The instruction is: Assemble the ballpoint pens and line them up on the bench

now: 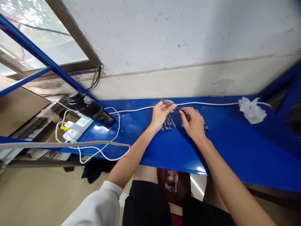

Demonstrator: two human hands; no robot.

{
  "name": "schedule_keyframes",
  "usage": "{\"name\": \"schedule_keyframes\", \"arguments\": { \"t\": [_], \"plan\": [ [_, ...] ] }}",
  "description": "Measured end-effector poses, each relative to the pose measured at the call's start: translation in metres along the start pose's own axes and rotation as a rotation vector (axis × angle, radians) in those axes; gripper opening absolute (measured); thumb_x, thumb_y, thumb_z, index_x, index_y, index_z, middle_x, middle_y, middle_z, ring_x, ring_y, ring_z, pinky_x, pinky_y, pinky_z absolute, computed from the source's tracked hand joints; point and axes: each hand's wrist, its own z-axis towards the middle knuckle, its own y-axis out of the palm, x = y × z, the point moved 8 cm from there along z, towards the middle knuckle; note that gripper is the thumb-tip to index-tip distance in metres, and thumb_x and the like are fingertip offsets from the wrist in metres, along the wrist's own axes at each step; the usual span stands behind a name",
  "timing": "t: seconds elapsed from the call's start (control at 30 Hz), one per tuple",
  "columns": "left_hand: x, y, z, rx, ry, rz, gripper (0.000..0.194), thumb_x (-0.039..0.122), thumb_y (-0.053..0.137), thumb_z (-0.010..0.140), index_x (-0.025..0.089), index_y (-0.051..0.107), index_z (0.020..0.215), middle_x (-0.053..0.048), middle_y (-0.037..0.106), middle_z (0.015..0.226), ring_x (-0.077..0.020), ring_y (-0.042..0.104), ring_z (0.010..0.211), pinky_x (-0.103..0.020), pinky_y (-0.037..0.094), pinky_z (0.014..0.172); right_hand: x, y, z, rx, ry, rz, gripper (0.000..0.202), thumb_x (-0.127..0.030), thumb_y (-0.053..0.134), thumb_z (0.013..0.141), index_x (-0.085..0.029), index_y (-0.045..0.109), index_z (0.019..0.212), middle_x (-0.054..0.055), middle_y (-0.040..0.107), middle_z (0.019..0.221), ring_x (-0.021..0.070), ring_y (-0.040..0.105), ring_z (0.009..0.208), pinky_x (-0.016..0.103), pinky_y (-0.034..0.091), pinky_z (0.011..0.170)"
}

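Above the blue shelf top (162, 150), my left hand (160, 115) pinches a slim grey pen (166, 102) between thumb and fingers, its end sticking out to the upper left. A thin dark rod (179, 109), which looks like a pen refill, spans the gap between my hands in line with the pen. My right hand (193, 121) is closed on the rod's other end, and its fingers partly hide what they grip. Several clear and blue pens (168, 123) lie below and between my hands. Beyond my right hand, more pens (206, 126) show partly.
A black bottle (91, 108) stands at the left beside a white power strip (77, 127). A white cable (141, 109) runs along the back, with loops at the left front. Crumpled white tissue (252, 110) lies at the right. Blue frame posts (35, 40) border the shelf.
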Motion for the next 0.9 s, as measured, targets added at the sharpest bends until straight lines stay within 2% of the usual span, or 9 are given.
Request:
{"name": "schedule_keyframes", "arguments": {
  "t": [0.3, 0.47, 0.7, 0.9],
  "plan": [
    [-0.003, 0.004, -0.001, -0.048, -0.022, 0.001, 0.040, 0.042, 0.096, 0.076, 0.018, 0.075, 0.100, -0.006, 0.081, 0.096, -0.0194, 0.076, 0.092, -0.030, 0.058, 0.081, 0.005, 0.005, -0.002, -0.019, 0.038, 0.039, 0.028, -0.047, 0.055, 0.110, -0.023, 0.068, 0.115, 0.006, 0.077, 0.100, 0.0196, 0.064, 0.074, 0.032, 0.045, 0.070],
    [-0.007, 0.009, -0.002, -0.083, -0.019, 0.010, 0.039, 0.041, 0.096, 0.075, 0.018, 0.077, 0.100, -0.004, 0.079, 0.092, -0.0165, 0.072, 0.085, -0.030, 0.056, 0.082, 0.008, 0.008, -0.003, -0.026, 0.061, 0.076, 0.027, -0.050, 0.059, 0.108, -0.023, 0.062, 0.110, 0.004, 0.074, 0.093, 0.0189, 0.063, 0.070, 0.032, 0.045, 0.067],
    [-0.012, 0.021, -0.007, -0.197, -0.049, 0.043, 0.036, 0.043, 0.097, 0.074, 0.016, 0.081, 0.093, -0.005, 0.080, 0.093, -0.0187, 0.073, 0.090, -0.034, 0.057, 0.093, 0.008, 0.008, -0.005, -0.020, 0.085, 0.159, 0.028, -0.049, 0.061, 0.105, -0.025, 0.048, 0.112, 0.000, 0.064, 0.085, 0.0189, 0.062, 0.067, 0.032, 0.048, 0.064],
    [-0.011, 0.022, -0.008, -0.216, -0.074, 0.036, 0.039, 0.046, 0.097, 0.073, 0.016, 0.084, 0.094, -0.006, 0.082, 0.093, -0.0213, 0.075, 0.091, -0.037, 0.058, 0.095, 0.007, 0.008, -0.006, 0.004, 0.095, 0.215, 0.032, -0.047, 0.063, 0.102, -0.025, 0.042, 0.114, -0.001, 0.062, 0.084, 0.0194, 0.064, 0.067, 0.035, 0.052, 0.066]
  ]
}}
